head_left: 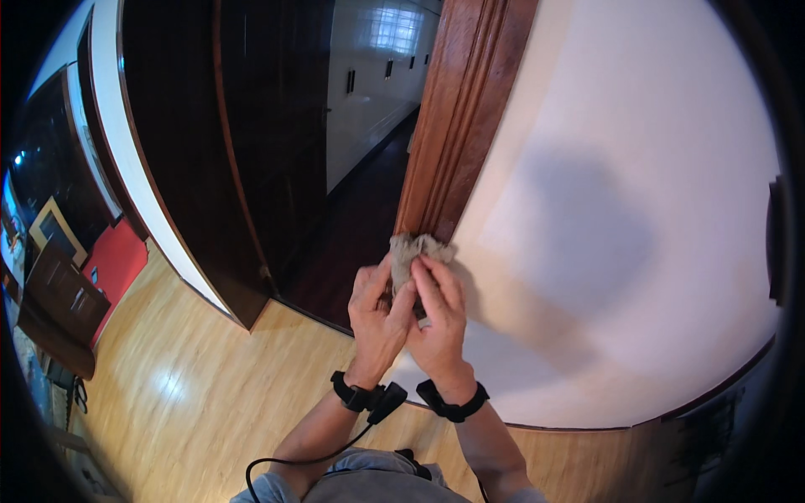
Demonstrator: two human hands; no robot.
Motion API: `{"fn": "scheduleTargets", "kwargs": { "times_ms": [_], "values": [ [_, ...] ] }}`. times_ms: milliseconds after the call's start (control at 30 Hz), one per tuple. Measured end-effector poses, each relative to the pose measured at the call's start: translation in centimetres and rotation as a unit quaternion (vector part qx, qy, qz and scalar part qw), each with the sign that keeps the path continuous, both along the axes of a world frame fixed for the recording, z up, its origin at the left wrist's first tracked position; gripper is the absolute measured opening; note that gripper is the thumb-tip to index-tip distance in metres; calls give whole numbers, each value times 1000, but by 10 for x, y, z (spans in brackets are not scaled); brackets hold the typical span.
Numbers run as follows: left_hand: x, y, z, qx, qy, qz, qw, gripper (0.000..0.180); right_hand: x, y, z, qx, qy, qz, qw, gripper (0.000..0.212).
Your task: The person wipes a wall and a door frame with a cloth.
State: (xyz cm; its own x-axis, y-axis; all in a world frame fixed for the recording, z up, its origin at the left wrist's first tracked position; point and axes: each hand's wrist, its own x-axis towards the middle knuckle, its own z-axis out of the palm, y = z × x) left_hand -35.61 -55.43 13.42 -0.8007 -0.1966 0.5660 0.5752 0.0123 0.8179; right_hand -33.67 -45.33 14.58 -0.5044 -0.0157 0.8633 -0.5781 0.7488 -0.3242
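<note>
A crumpled grey-beige cloth (409, 251) is pressed against the lower visible part of a brown wooden door frame (459, 109). My left hand (379, 314) grips the cloth from the left, its fingers bent along the frame's inner edge. Close beside it, my right hand (439, 323) has its fingertips on the cloth's right part. Both hands are closed on it, the wrists nearly together. The frame's surface under the cloth is hidden.
Right of the frame stretches a white wall (537, 251) with my shadow on it. A dark door (176, 151) stands at the left, and white cabinets (377, 84) show through the doorway. A cable (310, 461) hangs from my left wristband. Far left are a chair (63, 289) and a red mat (122, 260).
</note>
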Motion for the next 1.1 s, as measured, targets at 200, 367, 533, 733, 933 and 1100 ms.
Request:
{"fn": "scheduleTargets", "kwargs": {
  "times_ms": [200, 367, 533, 733, 933, 1100],
  "values": [
    [1, 5, -65, 55, -111, -15, 992, 28, 2, -2, -71, -66, -109, 20, 992, 55],
    [-4, 2, -25, -15, 32, 48, 998, 40, 4, -1, -35, -46, -50, 18, 998, 51],
    [-2, -1, -3, -9, 74, 49, 996, 41, 8, -4, -21, -60, -24, 18, 998, 53],
    [4, 2, -101, -16, -37, 44, 998, 35, 15, -2, -100, -46, -141, 9, 989, 56],
    [-4, 9, -85, -27, -30, 46, 998, 36, 5, 5, -96, -87, -121, 40, 988, 59],
    [-5, 3, -23, -6, 49, 50, 998, 38, 2, -3, -35, -82, -40, 25, 995, 53]
  ]
}}
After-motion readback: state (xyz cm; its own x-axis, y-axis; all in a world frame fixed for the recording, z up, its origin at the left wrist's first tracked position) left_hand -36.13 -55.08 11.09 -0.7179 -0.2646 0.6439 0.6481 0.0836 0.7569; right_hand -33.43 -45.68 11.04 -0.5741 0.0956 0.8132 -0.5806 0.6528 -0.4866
